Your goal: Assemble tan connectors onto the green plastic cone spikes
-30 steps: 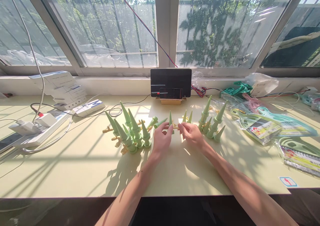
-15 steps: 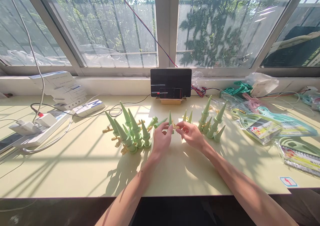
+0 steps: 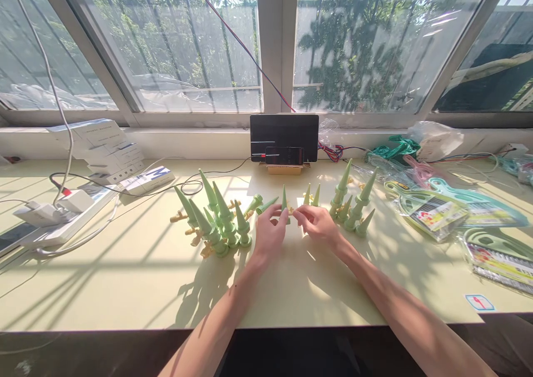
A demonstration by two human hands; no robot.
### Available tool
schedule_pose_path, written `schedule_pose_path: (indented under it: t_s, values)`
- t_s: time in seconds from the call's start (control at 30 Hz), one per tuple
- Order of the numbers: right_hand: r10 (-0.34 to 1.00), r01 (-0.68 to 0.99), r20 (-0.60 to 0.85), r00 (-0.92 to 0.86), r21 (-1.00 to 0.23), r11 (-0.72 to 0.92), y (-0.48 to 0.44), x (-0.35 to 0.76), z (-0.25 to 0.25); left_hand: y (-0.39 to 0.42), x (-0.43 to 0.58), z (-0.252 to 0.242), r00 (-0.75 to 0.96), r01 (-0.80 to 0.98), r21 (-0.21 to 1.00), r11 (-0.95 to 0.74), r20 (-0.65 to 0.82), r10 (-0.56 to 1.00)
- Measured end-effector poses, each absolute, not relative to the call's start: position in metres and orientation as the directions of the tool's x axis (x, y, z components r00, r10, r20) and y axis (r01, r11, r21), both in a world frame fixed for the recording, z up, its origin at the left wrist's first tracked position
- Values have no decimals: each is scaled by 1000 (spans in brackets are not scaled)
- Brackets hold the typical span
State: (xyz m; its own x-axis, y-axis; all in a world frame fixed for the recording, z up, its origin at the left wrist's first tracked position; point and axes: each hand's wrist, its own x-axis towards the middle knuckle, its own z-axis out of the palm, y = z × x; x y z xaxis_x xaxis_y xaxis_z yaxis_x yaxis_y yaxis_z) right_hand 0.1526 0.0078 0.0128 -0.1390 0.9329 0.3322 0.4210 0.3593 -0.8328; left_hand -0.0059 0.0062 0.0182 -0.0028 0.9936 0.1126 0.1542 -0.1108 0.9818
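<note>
Between thumb and fingers, my left hand [image 3: 270, 228] grips a green watering spike [image 3: 284, 199], its pointed tip up. My right hand [image 3: 318, 224] is pinched on the small yellow valve [image 3: 290, 211] at the side of that spike; the fingertips hide part of it. Beside my left hand stands a cluster of green spikes [image 3: 225, 216] with yellow valves, most of them tip up. One green spike [image 3: 266, 205] lies slanted just behind my left fingers. Beyond my right hand stand two smaller spikes [image 3: 316, 195] and a further group of spikes [image 3: 356, 207].
A black tablet [image 3: 285, 132] on a stand is at the back, with a phone [image 3: 285, 155] before it. White boxes [image 3: 104, 144] and a power strip [image 3: 66, 221] with cables lie at left. Packaged green items [image 3: 433, 210] lie at right. The table's front edge [image 3: 125, 329] is near my forearms.
My right fingers have closed in slightly around the yellow valve. My left hand and the standing spikes have stayed where they were.
</note>
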Motion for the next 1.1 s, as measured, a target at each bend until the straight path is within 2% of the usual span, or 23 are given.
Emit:
schedule_pose_path:
  t_s: [0.47,1.1]
  values:
    - [903,323,399,-158,-843,430,6,153,12,8,-6,15,-25,153,975,-164,170,985]
    - [929,438,344,-139,-820,369,7,152,14,3,-5,22,-6,153,983,-103,105,994]
